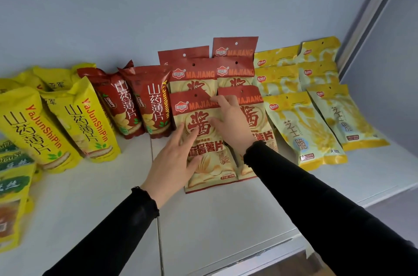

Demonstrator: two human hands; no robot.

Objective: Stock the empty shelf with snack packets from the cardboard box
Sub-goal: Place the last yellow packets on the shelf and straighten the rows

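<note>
Front MAJIANG packet (204,140) lies flat on the white shelf (214,219), lower end nearest the shelf's front lip; bare shelf in front of it and to its left. Its right edge overlaps a second MAJIANG packet (253,117); more of the same are shingled behind, toward the back wall (158,4). Packet: red top band with hang hole, cream body, large red character, chip picture at the bottom.

Left hand (174,160): fingers spread, straight, resting on the packet's left edge, thumb on its face. Right hand (230,122): fingers loosely spread, lying across the seam between both front packets.

Left: red crisp packets (144,104), then yellow packets (67,117). Right: pale yellow packets (303,128), near the side wall (384,49).
</note>
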